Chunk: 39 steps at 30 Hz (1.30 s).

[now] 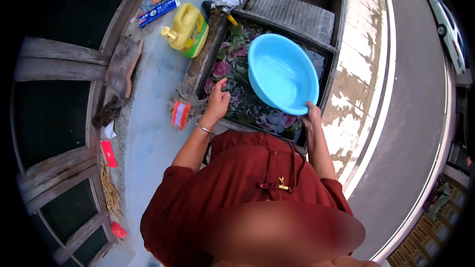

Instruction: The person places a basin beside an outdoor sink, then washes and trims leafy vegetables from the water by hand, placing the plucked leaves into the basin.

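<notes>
My right hand (312, 115) grips the lower right rim of a light blue plastic basin (282, 74). Some clear water shows in the basin, which is tilted over a dark stone sink (329, 64). In the sink, green and purple leaves (225, 64) lie in water, partly hidden by the basin. My left hand (218, 101), with a bracelet at the wrist, hovers over the sink's left side. Its fingers are partly bent and apart, with nothing visible in them. A faucet with a yellow spout (231, 20) is at the sink's upper left corner.
On the left ledge are a yellow jug (188, 30), an orange and white brush (181, 114), a grey rag (185, 94) and a blue box (159, 12). A ribbed washboard (292, 15) fills the far basin. A road (418, 94) with a parked car (447, 29) runs at right.
</notes>
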Available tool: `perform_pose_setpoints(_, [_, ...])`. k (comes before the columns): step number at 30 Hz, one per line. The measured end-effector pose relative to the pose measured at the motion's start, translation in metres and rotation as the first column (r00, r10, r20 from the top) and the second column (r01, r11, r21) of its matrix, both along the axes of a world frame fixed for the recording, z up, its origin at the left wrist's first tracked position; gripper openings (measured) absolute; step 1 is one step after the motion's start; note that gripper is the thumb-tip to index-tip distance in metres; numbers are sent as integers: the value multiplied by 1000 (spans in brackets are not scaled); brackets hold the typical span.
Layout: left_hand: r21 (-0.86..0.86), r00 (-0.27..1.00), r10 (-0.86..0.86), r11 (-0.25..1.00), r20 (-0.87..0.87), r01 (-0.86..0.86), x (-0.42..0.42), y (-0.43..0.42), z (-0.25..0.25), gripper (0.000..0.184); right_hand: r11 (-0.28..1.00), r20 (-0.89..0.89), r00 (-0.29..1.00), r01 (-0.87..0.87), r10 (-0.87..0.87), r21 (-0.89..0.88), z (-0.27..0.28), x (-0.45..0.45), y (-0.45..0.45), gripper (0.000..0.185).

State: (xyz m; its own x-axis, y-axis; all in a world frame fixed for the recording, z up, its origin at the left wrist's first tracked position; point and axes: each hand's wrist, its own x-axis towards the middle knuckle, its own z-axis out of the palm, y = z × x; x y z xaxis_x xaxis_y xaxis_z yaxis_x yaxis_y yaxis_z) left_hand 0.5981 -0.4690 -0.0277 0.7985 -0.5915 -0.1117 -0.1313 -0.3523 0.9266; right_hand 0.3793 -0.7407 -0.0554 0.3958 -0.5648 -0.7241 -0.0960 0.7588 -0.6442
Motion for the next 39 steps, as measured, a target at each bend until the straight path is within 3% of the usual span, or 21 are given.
perform_pose_setpoints(2, [-5, 997, 6, 1000, -72, -6, 7, 9, -8, 50, 984, 94, 980, 174, -176, 31, -14, -1, 9, 27])
perform_pose_setpoints(4, [102, 996, 2, 995, -93, 7, 12, 11, -8, 51, 984, 90, 980, 177, -175, -5, -15, 1, 14, 25])
perform_pose_setpoints(6, [121, 997, -37, 992, -72, 45, 15, 10, -3, 51, 986, 11, 998, -58, 60, -157, -17, 1, 8, 21])
perform_pose_setpoints(7, [138, 997, -59, 988, -57, 66, 15, 9, -1, 51, 963, -57, 995, -92, 80, -254, 1, 6, 5, 18])
perform_pose_setpoints(8, [135, 997, -58, 989, -57, 65, 15, 8, 0, 51, 964, -21, 1000, -8, 3, -264, 21, 8, 4, 15])
perform_pose_setpoints(11, [114, 988, -49, 991, -144, 66, 11, 4, -4, 52, 821, -79, 996, -73, 34, -566, 28, -2, -18, 18])
perform_pose_setpoints(12, [136, 991, -80, 986, -105, 94, 9, 2, -6, 52, 815, -84, 996, -73, 30, -575, 32, -3, -22, 18])
perform_pose_setpoints(14, [150, 992, -108, 982, -69, 117, 5, -1, -9, 52, 495, -336, 938, -333, 85, -803, 40, -3, -30, 27])
perform_pose_setpoints(15, [151, 988, -128, 978, -92, 141, 3, -3, -7, 52, 490, -340, 937, -337, 87, -804, 48, 0, -27, 27])
perform_pose_setpoints(17, [145, 983, -150, 976, -110, 165, 1, -4, -5, 52, 38, -361, 931, -363, 51, -931, 72, 12, -15, 43])
perform_pose_setpoints(18, [139, 981, -150, 976, -127, 167, -2, -4, -6, 52, 32, -361, 932, -363, 43, -931, 79, 16, -13, 43])
perform_pose_setpoints(20, [131, 976, -168, 974, -142, 187, -4, -2, -10, 52, -294, -414, 894, -354, 172, -888, 90, 20, -12, 59])
perform_pose_setpoints(21, [160, 980, -175, 969, -98, 189, -4, 1, -15, 53, -430, -464, 873, -365, 151, -826, 93, 22, -11, 64])
perform_pose_setpoints(24, [207, 978, -209, 956, -5, 206, -2, 3, -14, 54, -521, -447, 860, -271, 248, -810, 124, 24, -10, 59])
perform_pose_setpoints(27, [254, 979, -195, 945, -66, 206, -7, 3, -15, 54, -569, -373, 895, -179, 245, -803, 140, 24, -10, 55])
perform_pose_setpoints(31, [226, 964, -254, 937, -82, 266, -10, 0, -29, 53, -535, -231, 963, -125, 135, -835, 148, 28, -24, 55])
perform_pose_setpoints(32, [174, 958, -271, 943, -96, 284, -11, 1, -37, 52, -455, -248, 965, -181, 91, -872, 146, 24, -31, 43])
perform_pose_setpoints(34, [193, 957, -267, 939, -117, 285, -16, -5, -20, 52, -214, -127, 991, -132, -40, -968, 133, 25, -47, 33])
perform_pose_setpoints(36, [212, 956, -260, 935, -137, 285, -21, -6, -15, 52, 172, -182, 974, -158, -132, -972, 78, 9, -91, 26])
perform_pose_setpoints(37, [203, 956, -273, 935, -108, 290, -23, -5, -15, 52, 176, -184, 975, -161, -124, -971, 70, 13, -105, 26])
perform_pose_setpoints(39, [219, 960, -262, 935, -99, 278, -27, -3, -14, 50, 485, 229, 919, 367, -321, -793, 57, 24, -126, 24])
